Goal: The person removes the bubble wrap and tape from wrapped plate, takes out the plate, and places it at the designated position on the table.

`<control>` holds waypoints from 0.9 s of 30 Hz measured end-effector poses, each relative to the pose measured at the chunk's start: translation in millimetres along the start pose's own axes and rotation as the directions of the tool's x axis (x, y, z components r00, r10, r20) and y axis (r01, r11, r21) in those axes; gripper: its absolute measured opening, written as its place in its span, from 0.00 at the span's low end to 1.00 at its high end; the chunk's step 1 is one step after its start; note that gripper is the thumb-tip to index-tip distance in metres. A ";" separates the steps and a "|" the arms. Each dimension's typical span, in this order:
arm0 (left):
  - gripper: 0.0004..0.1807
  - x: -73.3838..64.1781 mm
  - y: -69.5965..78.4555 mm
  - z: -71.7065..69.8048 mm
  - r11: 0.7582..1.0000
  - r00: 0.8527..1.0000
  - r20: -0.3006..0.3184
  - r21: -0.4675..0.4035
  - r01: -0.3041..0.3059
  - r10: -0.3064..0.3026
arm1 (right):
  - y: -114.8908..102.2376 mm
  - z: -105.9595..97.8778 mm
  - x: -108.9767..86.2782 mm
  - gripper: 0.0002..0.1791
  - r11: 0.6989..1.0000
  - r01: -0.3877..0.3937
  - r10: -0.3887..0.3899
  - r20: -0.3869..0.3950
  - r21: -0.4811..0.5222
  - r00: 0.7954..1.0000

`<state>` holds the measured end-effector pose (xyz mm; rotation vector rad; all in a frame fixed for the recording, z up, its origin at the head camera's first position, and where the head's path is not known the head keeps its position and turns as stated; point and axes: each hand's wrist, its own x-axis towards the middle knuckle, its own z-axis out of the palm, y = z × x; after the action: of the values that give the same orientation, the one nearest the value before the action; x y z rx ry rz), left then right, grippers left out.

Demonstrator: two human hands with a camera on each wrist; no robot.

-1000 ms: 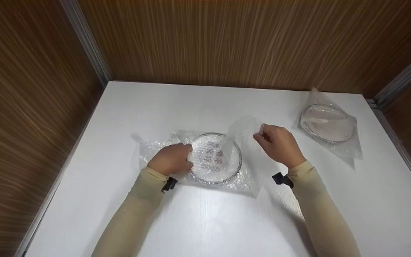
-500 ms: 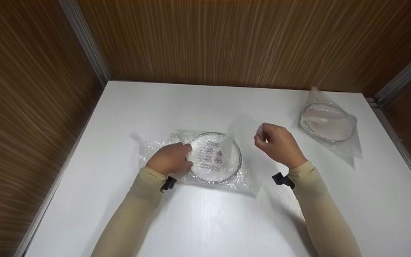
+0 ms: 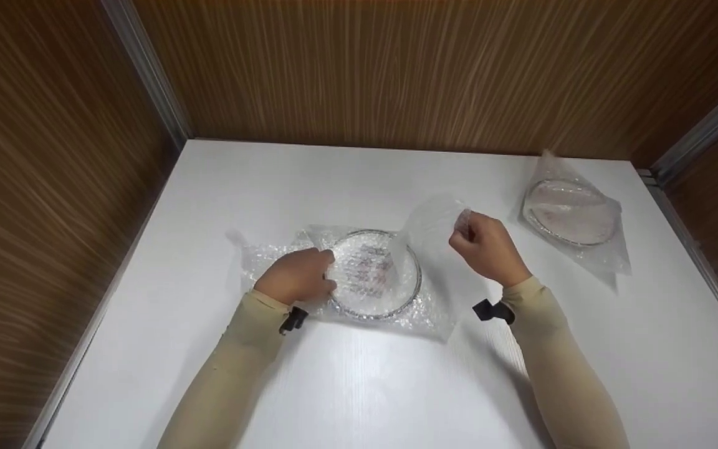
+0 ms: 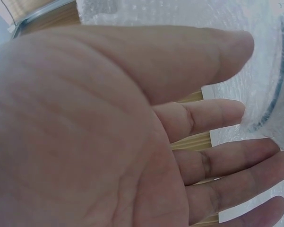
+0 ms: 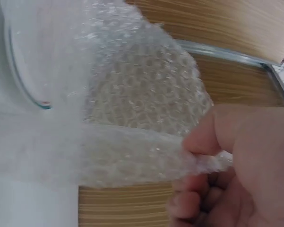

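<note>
Bubble wrap stretches sideways past both edges of a round silver-rimmed disc, which itself has no long axis. My left hand is nearer, at the disc's left rim; well apart, my right hand pinches a raised flap right of the disc. The left wrist view shows my palm-side fingers extended, thumb apart, which the head view hides; firm contact I can't tell.

Mid-frame, a round, thin-rimmed disc lies flat amid clear bubble wrap that rises, lifted, on the right.
</note>
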<state>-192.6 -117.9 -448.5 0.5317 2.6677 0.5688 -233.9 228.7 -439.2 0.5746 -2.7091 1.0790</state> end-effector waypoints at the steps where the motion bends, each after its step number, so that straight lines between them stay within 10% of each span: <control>1: 0.10 0.6 0.2 0.3 1.000 1.000 0.000 0.001 0.002 -0.002 | 3.5 -0.6 -0.5 0.12 1.000 -0.016 0.016 -0.010 0.007 1.000; 17: 0.13 9.8 0.6 5.9 0.999 0.999 0.034 -0.013 0.030 -0.029 | 62.5 -22.5 -28.0 0.05 0.989 -0.145 0.142 -0.070 -0.029 0.987; 27: 0.09 10.0 -6.7 9.5 0.999 0.999 0.029 -0.043 0.016 -0.015 | 78.9 -23.4 -37.7 0.13 0.896 -0.372 0.351 0.130 0.240 0.927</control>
<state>-199.2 -116.3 -462.3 0.5027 2.6239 0.6080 -231.7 308.1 -482.6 0.1454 -2.8376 1.5523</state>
